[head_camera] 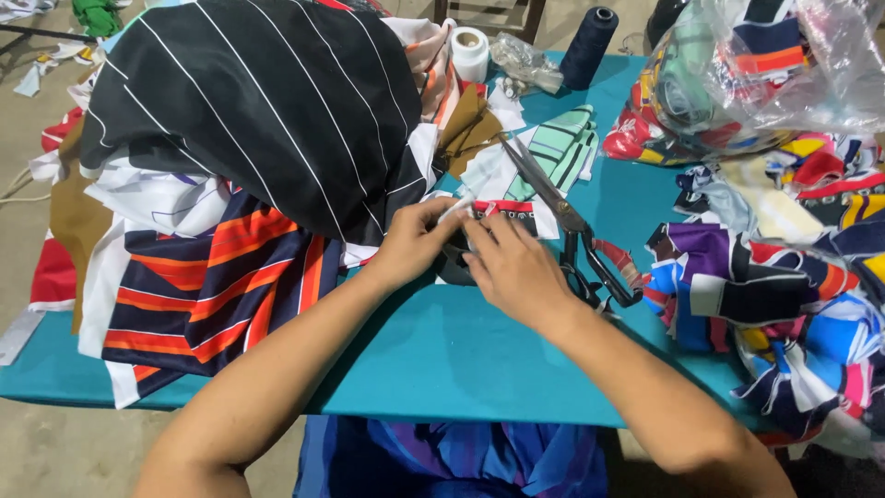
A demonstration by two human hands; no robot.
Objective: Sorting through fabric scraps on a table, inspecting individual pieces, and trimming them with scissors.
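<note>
My left hand (417, 242) and my right hand (516, 267) meet over the teal table (442, 355). Both pinch a small piece of cloth (510, 211) with a white, red and black edge. My left thumb and fingers hold its white corner; my right fingers press on it from the other side. Large black-handled scissors (564, 219) lie just right of my right hand, blades pointing away from me. A big heap of striped fabric (258, 120), black with white lines on top, rises to the left of my hands.
A pile of colourful fabric scraps (793, 277) covers the right side. A clear plastic bag of cloth (747, 65) stands at the back right. A dark thread cone (590, 41) and a white tape roll (469, 51) stand at the back. Mint striped cloth (562, 148) lies behind the scissors.
</note>
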